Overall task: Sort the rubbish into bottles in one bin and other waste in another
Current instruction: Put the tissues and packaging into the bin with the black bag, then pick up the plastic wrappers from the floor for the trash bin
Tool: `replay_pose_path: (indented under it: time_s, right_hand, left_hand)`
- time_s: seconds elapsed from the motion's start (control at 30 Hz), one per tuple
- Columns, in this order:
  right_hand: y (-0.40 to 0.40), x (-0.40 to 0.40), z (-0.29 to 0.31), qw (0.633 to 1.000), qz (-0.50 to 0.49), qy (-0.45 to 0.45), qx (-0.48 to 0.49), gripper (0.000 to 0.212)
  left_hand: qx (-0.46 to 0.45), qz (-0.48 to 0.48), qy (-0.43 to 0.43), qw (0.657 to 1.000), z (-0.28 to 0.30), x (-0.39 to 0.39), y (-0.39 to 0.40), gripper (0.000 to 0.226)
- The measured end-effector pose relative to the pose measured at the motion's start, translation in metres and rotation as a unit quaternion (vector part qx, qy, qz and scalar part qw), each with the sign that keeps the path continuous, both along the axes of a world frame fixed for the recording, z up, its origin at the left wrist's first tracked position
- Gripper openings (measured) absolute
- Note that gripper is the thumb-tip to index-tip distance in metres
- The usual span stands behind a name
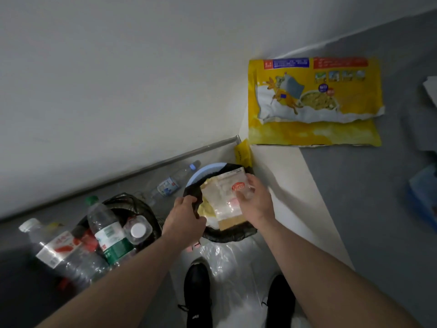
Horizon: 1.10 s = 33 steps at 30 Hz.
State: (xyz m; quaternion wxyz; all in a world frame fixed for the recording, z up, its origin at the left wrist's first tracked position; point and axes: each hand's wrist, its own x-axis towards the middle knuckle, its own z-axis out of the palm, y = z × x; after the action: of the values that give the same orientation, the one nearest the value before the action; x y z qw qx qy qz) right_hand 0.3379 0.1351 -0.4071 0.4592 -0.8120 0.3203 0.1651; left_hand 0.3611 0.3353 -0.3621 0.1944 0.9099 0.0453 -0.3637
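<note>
The left hand (pixel 186 215) grasps the edge of the black bin liner (pixel 192 197) of the blue-rimmed bin (pixel 201 170). The right hand (pixel 256 197) pinches a clear plastic wrapper (pixel 225 195) and holds it over this bin, on top of other waste. At 9 o'clock from it, the second bin (pixel 132 204) holds plastic bottles (pixel 108 230). One loose bottle (pixel 175 182) lies on the floor at 11 o'clock. A big yellow bag (pixel 314 100) lies at 1 o'clock.

wrapper (pixel 227 197) across bin (pixel 197 172) mouth
</note>
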Motion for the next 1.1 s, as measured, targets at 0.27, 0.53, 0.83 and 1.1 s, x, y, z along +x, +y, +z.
replay_pose_path:
  time_s: [0.27, 0.53, 0.83, 1.1]
  right_hand:
    - [0.007, -0.011, -0.012, 0.996, 0.027, 0.049, -0.074, 0.084]
    - [0.007, -0.038, 0.049, 0.992, 0.075, 0.075, -0.071, 0.069]
    - [-0.005, -0.157, 0.271, 0.994, 0.067, 0.052, -0.071, 0.065]
    - [-0.064, -0.316, 0.385, 0.994, -0.048, 0.063, -0.079, 0.065]
  left_hand:
    - [0.001, -0.005, -0.005, 1.0, 0.007, -0.004, 0.0, 0.062]
    - [0.007, -0.014, 0.003, 1.0, 0.053, -0.006, -0.003, 0.06]
    - [-0.004, -0.137, -0.002, 0.991, 0.212, -0.062, -0.011, 0.051]
    - [0.027, -0.263, -0.038, 0.964, 0.336, -0.139, -0.052, 0.059]
